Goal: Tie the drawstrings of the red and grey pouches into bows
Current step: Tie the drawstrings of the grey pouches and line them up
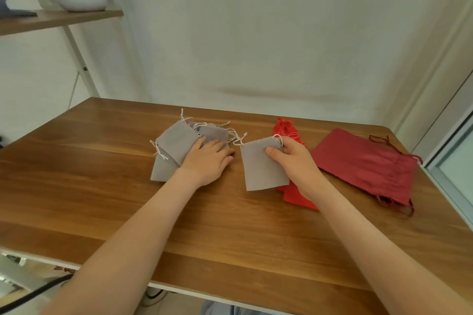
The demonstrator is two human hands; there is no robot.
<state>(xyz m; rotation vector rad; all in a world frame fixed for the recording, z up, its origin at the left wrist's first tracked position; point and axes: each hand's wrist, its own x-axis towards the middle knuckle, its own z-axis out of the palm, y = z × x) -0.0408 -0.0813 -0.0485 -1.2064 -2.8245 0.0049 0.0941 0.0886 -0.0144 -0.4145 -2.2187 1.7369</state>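
On the wooden table [102,186], the left hand [207,161] lay flat with fingers spread on the pile of grey pouches [176,143], while the right hand [294,158] pinched one grey pouch [261,169] above the bright red pouches [297,194], left of the dark red pouches [363,163].

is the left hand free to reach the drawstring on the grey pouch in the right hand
Probably yes: the left hand lies flat on the grey pile holding nothing, and the white drawstring of the held pouch sticks out toward it with nothing between.
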